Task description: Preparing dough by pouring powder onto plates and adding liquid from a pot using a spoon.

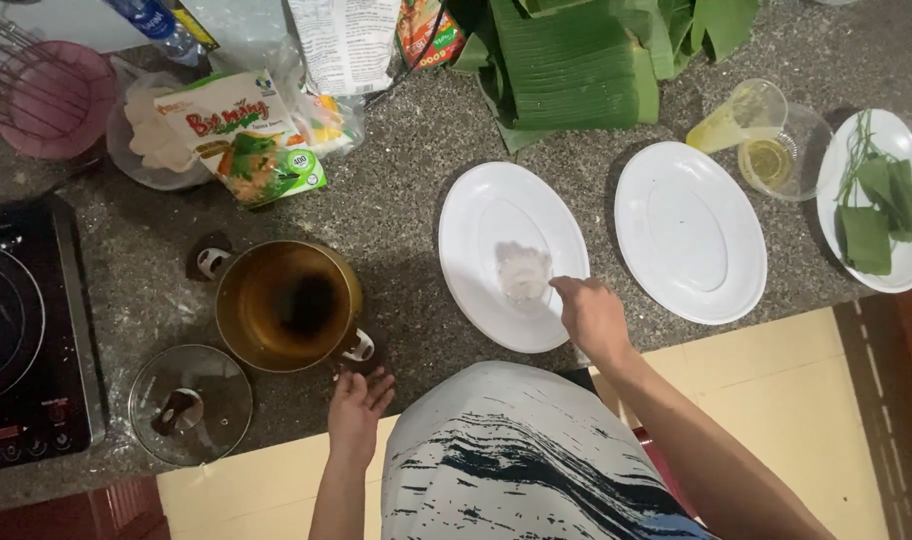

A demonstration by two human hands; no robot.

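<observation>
At the bottom centre of the frame a black-and-white patterned garment (521, 460) is seen, with both forearms reaching up from it. The left hand (356, 405) is held loosely open, palm turned inward, at the counter's edge in the lower middle-left; nothing is gripped by it, and it lies just below the brown pot (288, 305). The right hand (588, 312) is placed at the lower right rim of a white oval plate (511, 255), its fingertips drawn together at a small pale heap of powder or dough (523, 270) (whether any of it is actually pinched cannot be told). That heap lies on the middle of the plate, at the centre of the frame.

A glass lid (190, 403) is laid flat at the lower left, beside an induction hob (26, 335) at the left edge. A second white oval plate (689, 230) is set right of centre, bare. Further right, a small glass bowl of yellowish oil (781, 155) and a tilted plastic cup (738, 118) are found, then a plate carrying folded green leaves (876, 205) at the right edge.

Toward the top, a stack of banana leaves (566, 65) is spread, and printed food packets (246, 135) are gathered at the upper left, near a pink wire basket (46, 95).
</observation>
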